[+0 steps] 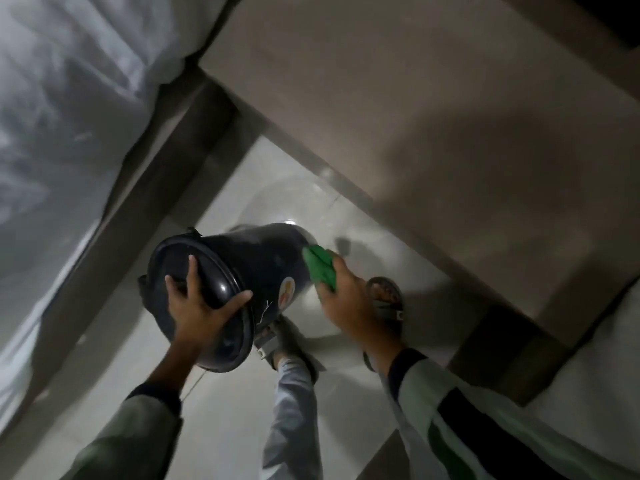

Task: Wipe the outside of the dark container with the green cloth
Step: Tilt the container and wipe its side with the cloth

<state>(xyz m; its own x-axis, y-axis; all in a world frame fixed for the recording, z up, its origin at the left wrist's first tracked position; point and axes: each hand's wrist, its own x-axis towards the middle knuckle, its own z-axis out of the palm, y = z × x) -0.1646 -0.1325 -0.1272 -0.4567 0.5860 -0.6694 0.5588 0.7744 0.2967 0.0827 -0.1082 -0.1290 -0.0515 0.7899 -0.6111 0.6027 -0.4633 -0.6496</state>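
Observation:
A dark round container [252, 261] with a lid is tilted on its side above the pale tiled floor. A round sticker shows on its wall. My left hand [199, 304] is spread over the lid and grips its rim, holding the container up. In my right hand [346, 296] is a bunched green cloth [320, 266], pressed against the container's right side near its base.
A bed with white bedding [59, 133] and a brown frame runs along the left. A beige wall or cabinet side [433, 116] rises at the right. My feet in sandals [386, 296] stand on the glossy floor [225, 427] below the container.

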